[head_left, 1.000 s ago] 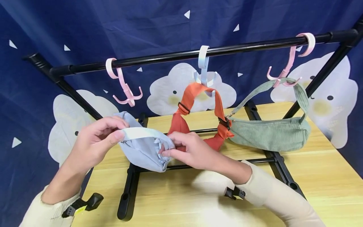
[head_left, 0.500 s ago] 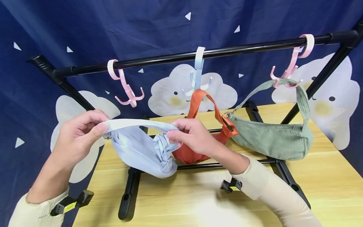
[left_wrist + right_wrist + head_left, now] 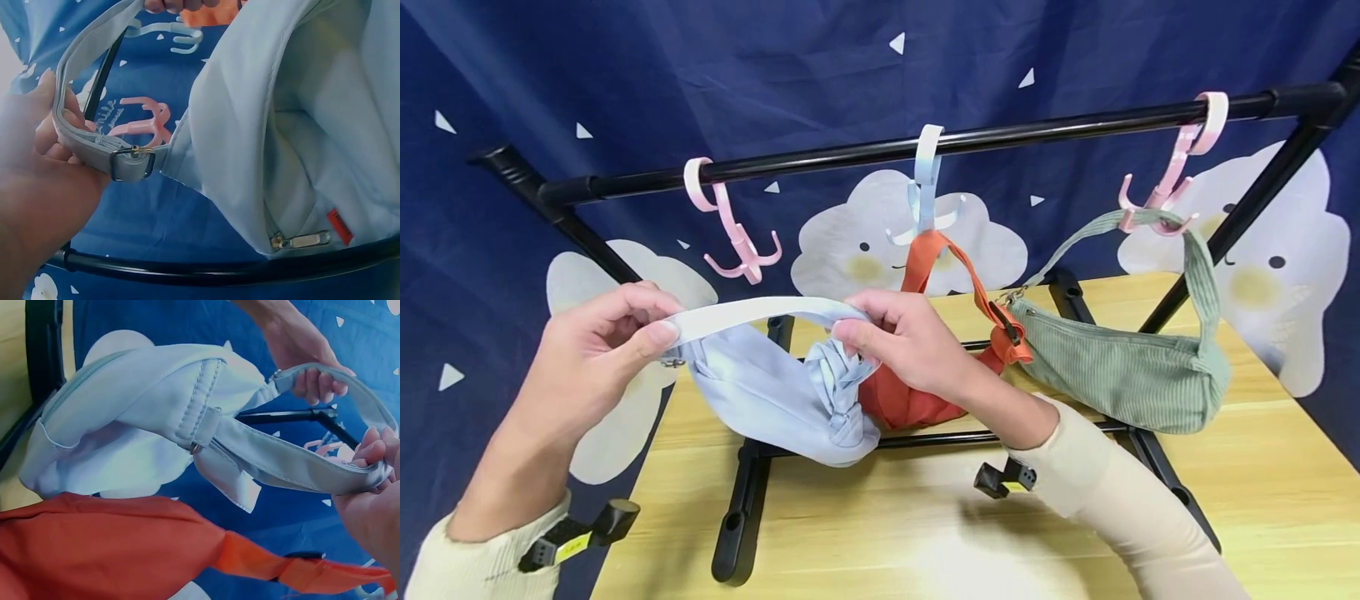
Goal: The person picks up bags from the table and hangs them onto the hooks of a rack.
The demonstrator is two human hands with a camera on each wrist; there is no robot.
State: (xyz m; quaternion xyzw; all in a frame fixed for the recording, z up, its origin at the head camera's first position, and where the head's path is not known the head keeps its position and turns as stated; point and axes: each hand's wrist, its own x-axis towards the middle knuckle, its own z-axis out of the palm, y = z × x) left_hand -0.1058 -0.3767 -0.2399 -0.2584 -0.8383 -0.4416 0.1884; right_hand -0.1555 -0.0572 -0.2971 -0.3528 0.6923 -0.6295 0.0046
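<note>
A light blue shoulder bag (image 3: 760, 396) hangs by its strap (image 3: 760, 311) between both hands, just below the left pink hook (image 3: 741, 242). My left hand (image 3: 602, 350) pinches the strap's left end near a metal buckle (image 3: 132, 164). My right hand (image 3: 913, 342) grips the strap's other end, above a knotted bow (image 3: 838, 383). In the left wrist view the bag's mouth gapes, with a zip pull (image 3: 303, 240) and a small red tag (image 3: 339, 226) at its edge. Part of the orange bag (image 3: 910, 404) is hidden behind the right hand and the blue bag.
A black rail (image 3: 850, 152) crosses above the table (image 3: 880, 517). The orange bag's strap reaches the blue hook (image 3: 927, 183) in the middle. A green corduroy bag (image 3: 1120, 362) hangs from the right pink hook (image 3: 1172, 175). Black rack feet (image 3: 741, 525) stand on the table.
Both hands have moved up and a little apart, the left one leftward, stretching the blue strap into a raised arch. The right hand has shifted from the bow to the strap. The orange bag swung slightly.
</note>
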